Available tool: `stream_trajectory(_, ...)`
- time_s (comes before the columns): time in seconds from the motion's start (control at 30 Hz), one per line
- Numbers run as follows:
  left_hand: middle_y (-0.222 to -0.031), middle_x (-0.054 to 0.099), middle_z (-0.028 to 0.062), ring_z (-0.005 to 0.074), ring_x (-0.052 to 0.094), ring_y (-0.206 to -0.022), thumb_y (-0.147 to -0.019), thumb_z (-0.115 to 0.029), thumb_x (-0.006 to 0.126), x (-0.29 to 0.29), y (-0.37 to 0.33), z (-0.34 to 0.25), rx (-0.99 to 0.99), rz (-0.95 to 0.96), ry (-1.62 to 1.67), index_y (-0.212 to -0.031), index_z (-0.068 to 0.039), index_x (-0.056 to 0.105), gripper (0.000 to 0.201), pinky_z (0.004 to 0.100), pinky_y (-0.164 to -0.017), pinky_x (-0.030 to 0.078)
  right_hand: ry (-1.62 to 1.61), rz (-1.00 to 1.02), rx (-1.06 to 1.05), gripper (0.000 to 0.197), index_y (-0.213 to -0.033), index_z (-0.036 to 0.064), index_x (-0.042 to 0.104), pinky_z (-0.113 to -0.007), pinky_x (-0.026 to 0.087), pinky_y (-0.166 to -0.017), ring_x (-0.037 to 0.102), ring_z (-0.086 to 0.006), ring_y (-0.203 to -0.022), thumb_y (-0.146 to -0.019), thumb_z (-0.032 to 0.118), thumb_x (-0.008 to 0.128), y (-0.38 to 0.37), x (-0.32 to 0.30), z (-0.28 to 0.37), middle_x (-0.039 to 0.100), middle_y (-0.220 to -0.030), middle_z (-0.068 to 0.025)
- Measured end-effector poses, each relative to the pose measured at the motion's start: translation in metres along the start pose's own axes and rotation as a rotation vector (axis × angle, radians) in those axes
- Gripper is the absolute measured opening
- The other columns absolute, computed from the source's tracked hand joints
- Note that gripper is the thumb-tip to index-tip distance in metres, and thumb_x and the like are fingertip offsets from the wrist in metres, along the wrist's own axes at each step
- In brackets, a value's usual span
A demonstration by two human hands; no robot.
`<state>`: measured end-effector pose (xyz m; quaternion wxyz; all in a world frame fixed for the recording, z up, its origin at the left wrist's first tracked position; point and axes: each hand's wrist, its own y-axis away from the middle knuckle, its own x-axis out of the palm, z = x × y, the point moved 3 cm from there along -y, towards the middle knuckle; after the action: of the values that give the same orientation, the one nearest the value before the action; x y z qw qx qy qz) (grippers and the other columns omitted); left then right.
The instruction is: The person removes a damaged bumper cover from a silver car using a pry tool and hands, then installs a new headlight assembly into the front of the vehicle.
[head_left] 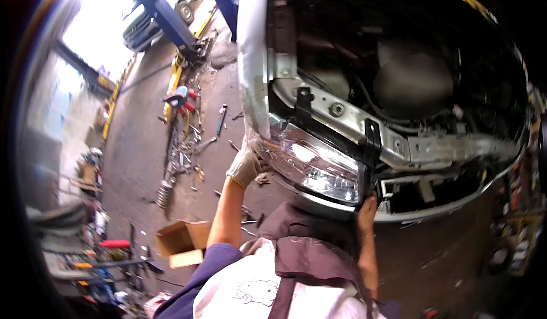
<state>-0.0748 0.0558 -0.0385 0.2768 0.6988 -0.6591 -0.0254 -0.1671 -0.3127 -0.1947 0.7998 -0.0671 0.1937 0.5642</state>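
Note:
A clear car headlight sits at the front corner of a silver car, below the metal crossbeam. My left hand, in a pale work glove, grips the headlight's outer end beside the fender; its fingertips are partly hidden. At the inner end, my bare right hand holds the headlight's edge next to the grille opening, fingers mostly out of sight. Black mounting brackets rise along the lamp's top. Whether the lamp is fully seated, I cannot tell.
Wrenches, a coil spring and other tools lie scattered on the floor to the left. An open cardboard box stands near my left elbow. Blue lift posts rise at the far left. Shelves with a tire are at the right.

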Motion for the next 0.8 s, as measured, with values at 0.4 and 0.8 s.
stream_trajectory(0.4, -0.086, 0.065, 0.0112, 0.0208, 0.064, -0.075, -0.094, -0.062, 0.019, 0.004, 0.0, 0.005, 0.028, -0.122, -0.348, -0.115, -0.001, 0.058, 0.076, 0.0335, -0.069, 0.055, -0.393, 0.307, 0.107, 0.06, -0.134, 0.0001, 0.039, -0.033, 0.032, -0.101, 0.043, -0.0207, -0.118, -0.1, 0.047, 0.023, -0.017, -0.025, -0.029, 0.047, -0.13, -0.0087)
stream_trajectory(0.8, -0.081, 0.065, 0.0145, 0.0306, 0.064, -0.077, -0.059, -0.022, 0.074, -0.007, -0.019, -0.004, 0.45, 0.045, -1.025, -0.089, -0.007, 0.068, 0.034, 0.0378, -0.07, 0.052, -0.077, 0.189, 0.122, 0.067, -0.137, -0.0009, 0.035, -0.033, 0.027, -0.106, 0.038, -0.0226, -0.124, -0.098, 0.052, 0.019, -0.01, -0.028, -0.026, 0.043, -0.135, -0.0117)
